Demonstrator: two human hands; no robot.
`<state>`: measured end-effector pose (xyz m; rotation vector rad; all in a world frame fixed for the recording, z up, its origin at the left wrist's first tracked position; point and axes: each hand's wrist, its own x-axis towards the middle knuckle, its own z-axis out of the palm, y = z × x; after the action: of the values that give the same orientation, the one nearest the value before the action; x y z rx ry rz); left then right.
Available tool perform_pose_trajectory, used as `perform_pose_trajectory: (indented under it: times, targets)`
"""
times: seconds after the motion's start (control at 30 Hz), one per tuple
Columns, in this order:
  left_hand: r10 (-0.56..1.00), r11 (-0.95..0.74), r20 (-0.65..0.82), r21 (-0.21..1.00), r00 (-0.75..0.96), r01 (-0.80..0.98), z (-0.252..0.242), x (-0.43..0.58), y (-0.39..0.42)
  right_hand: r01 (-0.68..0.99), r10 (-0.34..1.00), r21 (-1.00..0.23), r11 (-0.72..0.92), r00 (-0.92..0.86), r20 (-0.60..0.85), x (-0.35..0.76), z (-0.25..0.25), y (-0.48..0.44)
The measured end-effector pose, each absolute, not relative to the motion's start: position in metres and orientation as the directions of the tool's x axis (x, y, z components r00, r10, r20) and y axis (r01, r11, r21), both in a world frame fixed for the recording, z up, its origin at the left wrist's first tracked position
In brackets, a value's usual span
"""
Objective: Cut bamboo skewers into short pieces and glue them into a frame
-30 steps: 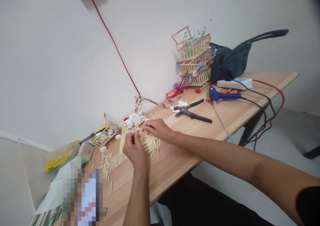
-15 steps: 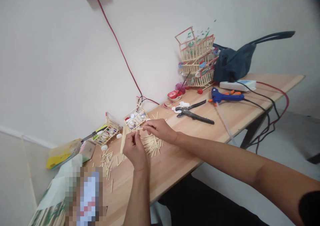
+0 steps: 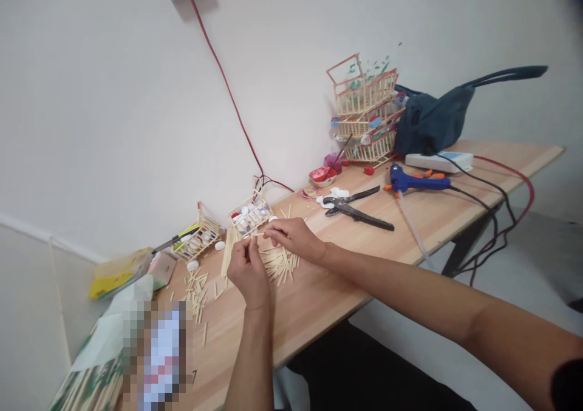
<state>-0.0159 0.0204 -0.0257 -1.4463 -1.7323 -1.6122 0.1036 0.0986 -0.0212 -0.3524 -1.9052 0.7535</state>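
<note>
Over the wooden table, my left hand (image 3: 248, 271) is closed, with thumb and fingers pinching one end of a short wooden stick (image 3: 259, 235). My right hand (image 3: 298, 240) pinches its other end from the right. Below and behind my right hand, a loose pile of cut wooden sticks (image 3: 283, 270) fans out on the table. Longer sticks (image 3: 230, 258) lie together just beyond my left hand, which partly covers them. Farther left are scattered short stick pieces (image 3: 197, 294).
Small stick baskets (image 3: 252, 215) hold bottles along the wall. Black cutters (image 3: 357, 210), a blue glue gun (image 3: 416, 182) with a cord, and a white power strip (image 3: 439, 161) lie to the right. Stacked stick baskets (image 3: 368, 92) and a dark bag (image 3: 432, 119) stand behind.
The camera has turned slightly, so the background sits a little farther right. Both hands keep their pinch on the short stick, with barely any movement.
</note>
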Motion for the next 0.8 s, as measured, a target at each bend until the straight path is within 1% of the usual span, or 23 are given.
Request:
perform_pose_trajectory:
  times: [0.43, 0.8]
  targets:
    - [0.442, -0.176, 0.783, 0.554, -0.437, 0.814, -0.0309, -0.0208, 0.0224, -0.057, 0.568, -0.659, 0.750, -0.456, 0.685, 0.1035, -0.0201, 0.0972]
    - [0.429, -0.172, 0.812, 0.503, -0.395, 0.847, -0.0317, -0.0211, 0.0224, -0.061, 0.566, -0.654, 0.754, -0.445, 0.694, 0.1031, -0.0214, 0.0977]
